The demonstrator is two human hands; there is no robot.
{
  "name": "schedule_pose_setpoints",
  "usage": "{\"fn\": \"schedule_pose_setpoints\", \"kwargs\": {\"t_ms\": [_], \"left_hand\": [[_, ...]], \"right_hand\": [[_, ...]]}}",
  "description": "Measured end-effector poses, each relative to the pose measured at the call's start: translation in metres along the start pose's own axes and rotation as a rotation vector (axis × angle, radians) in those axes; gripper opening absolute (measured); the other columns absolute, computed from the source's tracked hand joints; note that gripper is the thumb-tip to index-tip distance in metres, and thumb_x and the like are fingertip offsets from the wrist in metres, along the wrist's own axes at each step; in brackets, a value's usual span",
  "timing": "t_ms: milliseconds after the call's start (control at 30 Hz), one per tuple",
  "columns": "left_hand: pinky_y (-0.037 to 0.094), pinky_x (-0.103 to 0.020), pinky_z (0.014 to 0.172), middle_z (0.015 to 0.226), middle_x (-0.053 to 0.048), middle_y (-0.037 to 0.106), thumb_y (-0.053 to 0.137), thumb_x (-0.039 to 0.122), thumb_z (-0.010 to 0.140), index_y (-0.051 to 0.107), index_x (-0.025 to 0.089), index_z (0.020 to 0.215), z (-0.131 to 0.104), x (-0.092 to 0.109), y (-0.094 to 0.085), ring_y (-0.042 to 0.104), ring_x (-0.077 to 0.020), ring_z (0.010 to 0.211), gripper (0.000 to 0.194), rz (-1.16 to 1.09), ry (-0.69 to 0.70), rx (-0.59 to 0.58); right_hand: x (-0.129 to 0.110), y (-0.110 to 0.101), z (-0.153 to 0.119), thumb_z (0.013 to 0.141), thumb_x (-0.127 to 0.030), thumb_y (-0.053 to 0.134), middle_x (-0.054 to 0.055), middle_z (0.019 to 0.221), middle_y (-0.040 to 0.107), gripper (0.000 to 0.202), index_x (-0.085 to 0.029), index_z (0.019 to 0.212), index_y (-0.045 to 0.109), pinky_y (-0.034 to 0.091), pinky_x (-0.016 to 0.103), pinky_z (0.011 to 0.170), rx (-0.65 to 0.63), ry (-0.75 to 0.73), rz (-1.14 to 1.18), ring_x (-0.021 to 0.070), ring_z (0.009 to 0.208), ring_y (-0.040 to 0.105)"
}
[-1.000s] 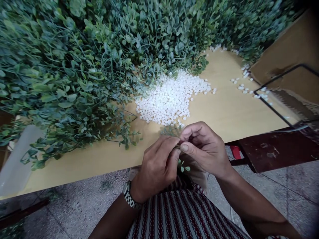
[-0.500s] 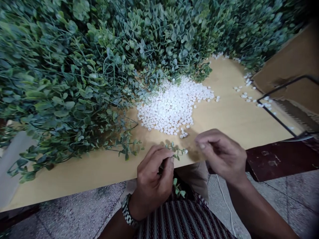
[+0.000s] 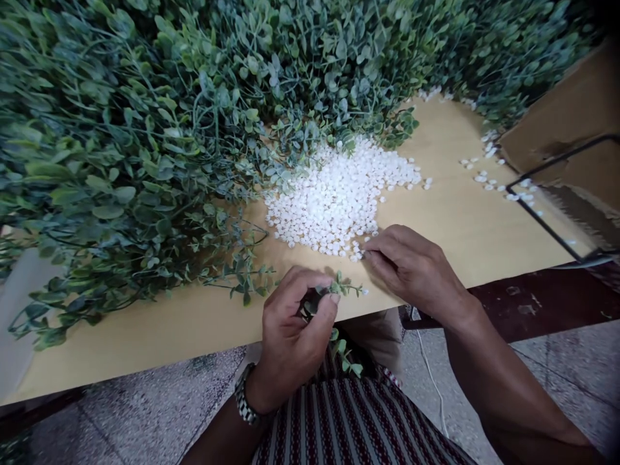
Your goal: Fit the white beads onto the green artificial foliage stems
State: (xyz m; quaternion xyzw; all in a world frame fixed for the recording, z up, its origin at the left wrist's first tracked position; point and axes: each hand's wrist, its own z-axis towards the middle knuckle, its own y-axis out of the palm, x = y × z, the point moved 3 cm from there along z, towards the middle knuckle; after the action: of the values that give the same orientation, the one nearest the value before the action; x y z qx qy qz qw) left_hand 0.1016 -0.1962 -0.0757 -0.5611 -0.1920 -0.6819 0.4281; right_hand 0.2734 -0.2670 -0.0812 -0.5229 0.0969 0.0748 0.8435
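Observation:
Near the front edge of the table, my left hand (image 3: pixel 298 336) is closed, pinching a leafy green sprig (image 3: pixel 346 285) between thumb and fingers. A small white piece sits at the sprig's right tip, and more leaves of green hang below the hand. My right hand (image 3: pixel 411 271) is at the lower right edge of a pile of small white pieces (image 3: pixel 334 200). Its thumb and fingertips are pinched together beside the outermost pieces; whether one is between them cannot be made out.
Dense artificial-looking greenery (image 3: pixel 194 97) covers the back and left of the tan tabletop (image 3: pixel 436 232). On the right stand a cardboard box (image 3: pixel 571 123) and a black metal bar (image 3: pixel 542 223), with scattered white pieces nearby. A translucent sheet (image 3: pixel 26 316) lies at the left edge.
My right hand has moved left and away from me to the edge of the white pile. My left hand keeps hold of the sprig, its fingers slightly shifted.

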Motion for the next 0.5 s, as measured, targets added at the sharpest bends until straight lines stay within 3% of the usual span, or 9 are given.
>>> {"fn": "schedule_pose_setpoints", "kwargs": {"t_ms": [100,233,367,500], "left_hand": [[0.046,-0.023,0.067,0.083,-0.002,0.06,0.056,0.006,0.078,0.061,0.016,0.088,0.001,0.0,0.001,0.056,-0.011,0.075,0.015,-0.029,-0.036,0.016],[0.045,-0.024,0.065,0.079,-0.002,0.06,0.058,0.008,0.077,0.062,0.017,0.084,0.002,0.002,0.001,0.056,-0.012,0.073,0.012,-0.077,-0.06,0.005],[0.043,-0.024,0.063,0.073,-0.001,0.059,0.059,0.01,0.078,0.064,0.016,0.081,0.001,0.002,0.0,0.055,-0.0118,0.069,0.008,-0.126,-0.104,0.009],[0.043,-0.024,0.063,0.074,-0.001,0.058,0.06,0.013,0.079,0.062,0.016,0.08,-0.003,0.0,-0.001,0.055,-0.0115,0.069,0.004,-0.218,-0.164,0.033]], "right_hand": [[0.001,-0.004,-0.002,0.078,-0.008,0.056,0.008,0.075,0.061,0.01,-0.012,0.084,0.063,0.048,0.03,0.062,0.118,0.027,0.014,0.0183,0.071,0.059],[-0.009,-0.017,-0.005,0.074,-0.001,0.058,0.003,0.073,0.06,0.019,-0.014,0.087,0.063,0.045,0.026,0.056,0.283,0.13,0.366,0.0128,0.065,0.057],[-0.033,-0.022,-0.005,0.075,0.001,0.057,0.0,0.069,0.06,0.024,-0.017,0.09,0.065,0.044,0.023,0.052,0.217,0.129,0.768,0.0097,0.062,0.055],[-0.048,-0.019,-0.005,0.076,0.001,0.058,0.0,0.071,0.062,0.028,-0.018,0.094,0.067,0.046,0.023,0.055,0.16,0.12,0.895,0.0097,0.064,0.057]]}}
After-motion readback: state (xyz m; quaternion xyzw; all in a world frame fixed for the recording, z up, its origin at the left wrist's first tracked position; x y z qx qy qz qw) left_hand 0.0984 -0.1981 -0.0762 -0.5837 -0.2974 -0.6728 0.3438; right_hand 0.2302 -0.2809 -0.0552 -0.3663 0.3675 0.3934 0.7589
